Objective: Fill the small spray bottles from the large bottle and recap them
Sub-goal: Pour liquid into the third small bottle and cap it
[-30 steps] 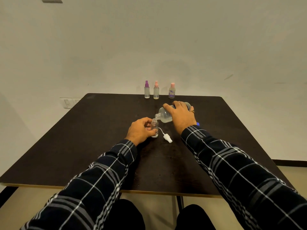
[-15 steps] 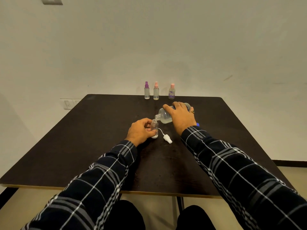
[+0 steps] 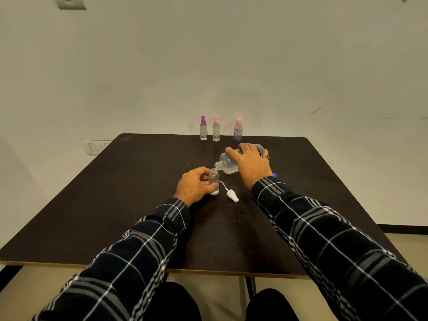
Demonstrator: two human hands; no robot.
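My right hand point(image 3: 250, 165) grips the large clear bottle point(image 3: 228, 164), tilted on its side with its open neck right over the mouth of a small uncapped clear spray bottle point(image 3: 214, 178). My left hand point(image 3: 196, 184) holds that small bottle upright on the dark table point(image 3: 139, 193). Its white spray cap with dip tube point(image 3: 231, 194) lies on the table just right of it. Three capped small spray bottles stand at the far edge: purple-capped point(image 3: 203, 128), pink-capped point(image 3: 216, 129), and a pink-capped one with a purple label point(image 3: 238, 129).
A small blue object point(image 3: 274, 175), perhaps the large bottle's cap, peeks out behind my right wrist. The table's near edge point(image 3: 208, 271) runs above my knees. A plain wall with a socket plate point(image 3: 95, 147) stands behind.
The large bottle stays tipped over the small one; both hands hold nearly still, with only a slight shift of the view.
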